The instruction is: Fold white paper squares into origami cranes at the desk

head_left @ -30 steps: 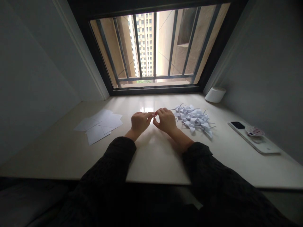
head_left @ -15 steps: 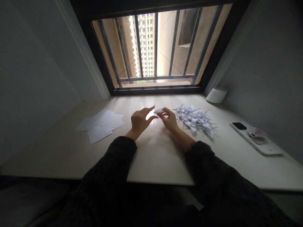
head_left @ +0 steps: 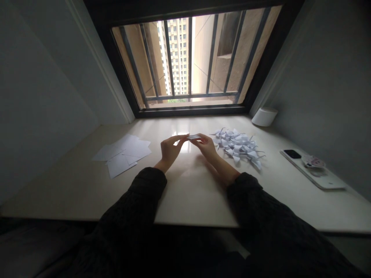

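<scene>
Between my two hands, just above the white surface, is a small piece of folded white paper [head_left: 193, 136]. My left hand [head_left: 171, 149] pinches its left end between thumb and fingertips. On the other side my right hand [head_left: 207, 147] grips the right end, and its fingers hide part of the paper. A pile of folded paper cranes [head_left: 236, 146] lies close to the right of my right hand. Farther left of my left hand, several flat white paper sheets [head_left: 123, 152] overlap one another.
A phone [head_left: 313, 170] with a round grip on its back lies at the right on the pale sill [head_left: 191, 200]. A white rounded object [head_left: 264, 116] stands in the back right corner. The barred window [head_left: 189, 61] rises behind, with walls on both sides.
My left thumb and fingers, which were spread apart beside the folded paper, have closed on its left end. My right hand keeps its hold in nearly the same place.
</scene>
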### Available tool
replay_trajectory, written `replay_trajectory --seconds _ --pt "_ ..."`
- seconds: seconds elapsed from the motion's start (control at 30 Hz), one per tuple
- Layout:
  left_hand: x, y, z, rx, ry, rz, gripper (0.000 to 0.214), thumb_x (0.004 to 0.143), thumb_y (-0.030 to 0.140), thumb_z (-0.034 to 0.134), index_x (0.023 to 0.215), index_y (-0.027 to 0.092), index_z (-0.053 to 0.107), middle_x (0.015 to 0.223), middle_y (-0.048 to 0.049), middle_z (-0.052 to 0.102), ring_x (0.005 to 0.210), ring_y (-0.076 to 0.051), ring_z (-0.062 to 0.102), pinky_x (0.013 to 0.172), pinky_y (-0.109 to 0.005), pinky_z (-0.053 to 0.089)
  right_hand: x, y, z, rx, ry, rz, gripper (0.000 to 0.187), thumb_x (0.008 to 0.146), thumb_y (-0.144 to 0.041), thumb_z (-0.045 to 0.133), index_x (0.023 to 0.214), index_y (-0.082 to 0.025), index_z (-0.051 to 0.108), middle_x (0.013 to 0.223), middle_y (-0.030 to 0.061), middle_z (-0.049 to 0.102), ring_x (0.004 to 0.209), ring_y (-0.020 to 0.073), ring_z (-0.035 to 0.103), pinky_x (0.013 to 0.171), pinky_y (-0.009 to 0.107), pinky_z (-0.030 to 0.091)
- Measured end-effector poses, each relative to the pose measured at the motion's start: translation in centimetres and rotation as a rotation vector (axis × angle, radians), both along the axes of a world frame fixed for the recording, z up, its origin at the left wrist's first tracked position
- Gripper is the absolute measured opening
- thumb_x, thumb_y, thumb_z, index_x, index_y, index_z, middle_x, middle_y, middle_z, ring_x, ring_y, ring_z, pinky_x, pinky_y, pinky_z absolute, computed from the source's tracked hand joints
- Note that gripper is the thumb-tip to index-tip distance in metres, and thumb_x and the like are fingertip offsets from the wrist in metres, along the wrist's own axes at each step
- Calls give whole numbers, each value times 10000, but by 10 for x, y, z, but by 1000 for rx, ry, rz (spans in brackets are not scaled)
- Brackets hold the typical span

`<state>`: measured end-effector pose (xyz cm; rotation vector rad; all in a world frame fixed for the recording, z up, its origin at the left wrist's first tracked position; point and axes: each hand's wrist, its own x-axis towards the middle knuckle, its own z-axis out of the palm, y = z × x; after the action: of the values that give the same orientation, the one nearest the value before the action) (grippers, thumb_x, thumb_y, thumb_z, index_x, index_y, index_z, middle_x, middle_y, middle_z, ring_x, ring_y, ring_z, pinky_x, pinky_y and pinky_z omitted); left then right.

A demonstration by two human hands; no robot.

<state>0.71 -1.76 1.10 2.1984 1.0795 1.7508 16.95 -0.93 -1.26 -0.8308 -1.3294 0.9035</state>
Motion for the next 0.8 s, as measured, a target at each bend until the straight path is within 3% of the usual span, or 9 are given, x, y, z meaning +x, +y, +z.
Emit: replay_trajectory --seconds 0.2,0.33,0.6,0.8 --pt "-6 1 -2 117 204 121 134 824 283 676 936 302 748 867 15 757 763 -180 720 668 -277 521 0 -3 2 30 5 -32 405 653 -413 789 1012 -260 679 914 24 715 848 188 670 764 330 537" --pt "-7 1 -2 117 237 141 133 827 277 673 937 295 747 863 11 758 744 -176 717 672 -276 514 1 -4 4 67 26 -31 311 654 -407 790 906 -243 712 900 30 724 847 194 679 797 345 545" --pt "-5 1 3 -103 28 -85 150 797 362 691 893 259 743 885 -13 755 836 -194 712 777 -320 549 2 -5 4 24 26 -10 274 627 -435 800 806 -236 743 817 32 739 816 214 691 830 386 552" --pt "-4 2 3 -164 -36 -105 142 787 361 698 855 244 743 853 -19 752 816 -194 708 779 -328 551 -1 -8 6 9 63 -1 283 603 -429 815 794 -234 737 820 33 738 812 211 690 809 377 558"
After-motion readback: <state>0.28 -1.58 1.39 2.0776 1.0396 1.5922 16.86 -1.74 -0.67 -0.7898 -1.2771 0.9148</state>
